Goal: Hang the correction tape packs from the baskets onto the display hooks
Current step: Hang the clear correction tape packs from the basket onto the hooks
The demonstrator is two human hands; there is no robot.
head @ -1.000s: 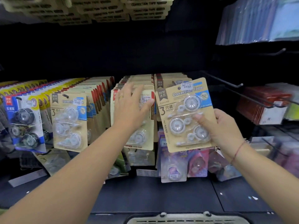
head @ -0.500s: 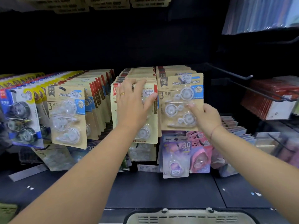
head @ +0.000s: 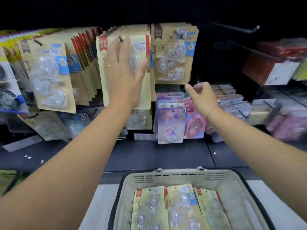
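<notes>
In the head view I look at a dark wall of hooks full of card packs. On the far left hangs a row of tan packs (head: 48, 75), each with clear tape rolls. Lower down, purple packs (head: 171, 120) hang in a bunch. To the right I see red boxes (head: 269, 67), and above them a bare hook (head: 232, 28) pokes out. The sides of the view are blurry. A dark shelf (head: 157, 156) runs under the hooks. Below it sits a pale basket (head: 182, 175), and three loose packs (head: 181, 206) lie flat inside it, side by side.

The left hand (head: 123, 72) is wide and flat, fingers straight. It presses on the front of the middle row (head: 141, 47) and hides most of that card. The hanging pack (head: 174, 53) is at the front of the next row to the right. The right hand (head: 201, 95) is just under its bottom right corner, fingers loosely curled, holding nothing. I cannot tell if a fingertip touches the card.
</notes>
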